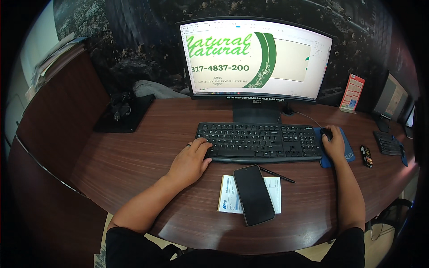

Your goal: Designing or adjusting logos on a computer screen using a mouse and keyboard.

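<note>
My left hand (191, 159) rests at the left end of the black keyboard (263, 142), fingers apart and slightly bent over the keys, a ring on one finger. Over the black computer mouse (327, 133) lies my right hand (334, 146), wrapped round it on a blue mouse pad (348, 152). Behind the keyboard stands a monitor (286, 67) showing a design with green lettering and a curved green band. In front of the keyboard a dark-screened smartphone (254, 195) lies on a white printed paper pad (229, 192), with a black pen (279, 175) beside it.
A black flat device (129, 123) with a bundled cable on top sits at the left, beside a wooden partition (58, 94) bearing stacked papers (56, 58). To the right are a small black-and-gold item (366, 156), a red desk calendar (352, 93), and another keyboard (387, 143) and monitor (390, 96).
</note>
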A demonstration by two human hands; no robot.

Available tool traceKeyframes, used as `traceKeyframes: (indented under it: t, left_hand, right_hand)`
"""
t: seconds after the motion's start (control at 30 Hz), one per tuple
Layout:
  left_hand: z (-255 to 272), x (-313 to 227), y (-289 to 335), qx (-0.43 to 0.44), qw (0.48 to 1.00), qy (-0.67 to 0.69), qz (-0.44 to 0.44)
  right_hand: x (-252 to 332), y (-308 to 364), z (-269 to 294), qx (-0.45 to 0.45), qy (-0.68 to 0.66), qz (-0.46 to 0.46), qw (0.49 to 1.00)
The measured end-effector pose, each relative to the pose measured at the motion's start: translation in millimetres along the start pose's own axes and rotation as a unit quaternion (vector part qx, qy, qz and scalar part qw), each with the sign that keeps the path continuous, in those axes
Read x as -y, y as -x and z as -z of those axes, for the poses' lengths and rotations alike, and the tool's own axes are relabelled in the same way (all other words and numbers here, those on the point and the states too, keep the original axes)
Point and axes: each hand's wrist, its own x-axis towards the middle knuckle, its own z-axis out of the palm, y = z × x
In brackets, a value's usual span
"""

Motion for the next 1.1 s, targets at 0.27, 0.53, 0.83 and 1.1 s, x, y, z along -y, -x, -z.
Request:
traceKeyframes:
  t: [0.27, 0.53, 0.83, 1.1]
  left_hand:
    - [-10, 5, -1, -0.011, 1.000, -0.026, -0.011]
    - [-12, 4, -2, -0.001, 0.998, -0.061, -0.016]
    - [-12, 2, -1, 0.006, 0.998, -0.053, -0.011]
    - [-10, -1, -2, 0.018, 0.998, -0.065, -0.003]
  right_hand:
    - [2, 0, 2, 0.008, 0.000, -0.005, 1.000]
    - [2, 0, 1, 0.008, 0.004, -0.009, 1.000]
    - [5, 1, 3, 0.008, 0.008, -0.014, 1.000]
    - [-2, 0, -1, 0.007, 0.008, -0.011, 1.000]
